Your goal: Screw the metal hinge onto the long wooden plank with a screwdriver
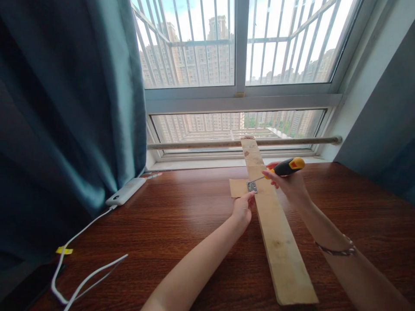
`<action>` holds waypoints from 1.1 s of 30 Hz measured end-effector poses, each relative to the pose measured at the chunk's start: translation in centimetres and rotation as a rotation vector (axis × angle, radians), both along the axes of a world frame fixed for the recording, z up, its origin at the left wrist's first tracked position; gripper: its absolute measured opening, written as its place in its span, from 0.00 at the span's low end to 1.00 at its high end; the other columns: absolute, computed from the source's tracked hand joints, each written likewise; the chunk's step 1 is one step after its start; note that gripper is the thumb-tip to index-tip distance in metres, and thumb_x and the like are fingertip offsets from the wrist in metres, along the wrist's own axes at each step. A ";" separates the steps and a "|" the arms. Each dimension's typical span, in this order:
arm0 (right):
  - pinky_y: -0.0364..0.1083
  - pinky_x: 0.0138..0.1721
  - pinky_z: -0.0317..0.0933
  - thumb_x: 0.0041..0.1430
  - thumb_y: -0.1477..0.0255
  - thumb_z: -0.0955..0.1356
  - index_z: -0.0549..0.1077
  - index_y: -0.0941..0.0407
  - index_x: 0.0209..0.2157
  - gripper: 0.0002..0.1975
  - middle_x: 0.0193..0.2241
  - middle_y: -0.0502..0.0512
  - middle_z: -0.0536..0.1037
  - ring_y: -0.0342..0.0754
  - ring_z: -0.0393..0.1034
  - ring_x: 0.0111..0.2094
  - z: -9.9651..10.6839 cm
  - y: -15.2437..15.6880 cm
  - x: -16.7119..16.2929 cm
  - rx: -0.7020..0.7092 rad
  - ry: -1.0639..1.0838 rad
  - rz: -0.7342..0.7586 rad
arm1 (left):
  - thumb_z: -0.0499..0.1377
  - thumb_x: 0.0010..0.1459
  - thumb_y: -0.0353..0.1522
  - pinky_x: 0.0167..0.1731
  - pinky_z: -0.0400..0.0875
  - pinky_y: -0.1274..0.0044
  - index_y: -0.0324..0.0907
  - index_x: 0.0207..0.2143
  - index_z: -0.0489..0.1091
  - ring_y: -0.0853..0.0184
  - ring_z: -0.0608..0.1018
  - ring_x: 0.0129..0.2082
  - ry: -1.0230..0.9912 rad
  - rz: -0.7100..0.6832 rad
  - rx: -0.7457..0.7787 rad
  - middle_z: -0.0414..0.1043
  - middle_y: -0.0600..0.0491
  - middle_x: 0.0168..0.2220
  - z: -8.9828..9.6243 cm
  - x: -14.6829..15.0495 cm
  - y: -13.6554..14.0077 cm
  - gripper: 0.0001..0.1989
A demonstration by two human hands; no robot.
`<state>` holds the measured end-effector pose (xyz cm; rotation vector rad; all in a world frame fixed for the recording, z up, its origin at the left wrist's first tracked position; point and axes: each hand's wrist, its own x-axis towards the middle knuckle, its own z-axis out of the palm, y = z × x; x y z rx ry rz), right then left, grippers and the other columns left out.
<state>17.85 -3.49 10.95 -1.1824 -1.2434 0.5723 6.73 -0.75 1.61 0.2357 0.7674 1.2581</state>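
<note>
A long pale wooden board (280,242) lies lengthwise on the brown tabletop, its far end near the window. A small metal hinge (252,186) rests across the board's left edge and a short flat tan piece (237,188) beside it. With bent fingers, my left hand (244,209) grips the hinge's near edge. My right hand (285,181) is closed round a screwdriver (287,167) with a black and yellow handle. The shaft slants down to the left, and its tip is at the hinge's upper right. Whether a screw sits under the tip is too small to tell.
On the left, a white power bank (126,191) lies by the blue curtain (129,86) with a white cable (81,231) plugged in. A yellow tag (64,250) lies near the cable. A horizontal rail (201,145) crosses before the window, behind the board's far end.
</note>
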 end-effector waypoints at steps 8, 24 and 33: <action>0.46 0.31 0.72 0.33 0.68 0.77 0.73 0.59 0.34 0.23 0.34 0.56 0.78 0.49 0.75 0.28 2.1 -0.9 1.4 -0.120 0.256 0.272 | 0.58 0.45 0.17 0.33 0.70 0.79 0.34 0.28 0.72 0.70 0.76 0.26 -0.014 -0.014 -0.006 0.75 0.49 0.27 -0.8 0.1 0.4 0.08; 0.39 0.08 0.50 0.40 0.60 0.73 0.64 0.57 0.19 0.18 0.12 0.45 0.66 0.37 0.56 0.10 1.5 1.6 3.9 0.308 0.406 -0.322 | 0.59 0.45 0.17 0.34 0.70 0.80 0.34 0.27 0.71 0.71 0.76 0.26 -0.017 -0.015 -0.019 0.75 0.49 0.27 -0.3 -0.1 0.1 0.08; 0.38 0.07 0.50 0.41 0.57 0.72 0.66 0.58 0.18 0.20 0.12 0.47 0.64 0.39 0.57 0.12 -2.9 2.8 9.6 -0.263 0.183 -0.231 | 0.59 0.44 0.17 0.33 0.71 0.80 0.35 0.25 0.71 0.71 0.76 0.25 0.001 -0.010 -0.016 0.75 0.50 0.25 -0.1 -0.2 -0.1 0.08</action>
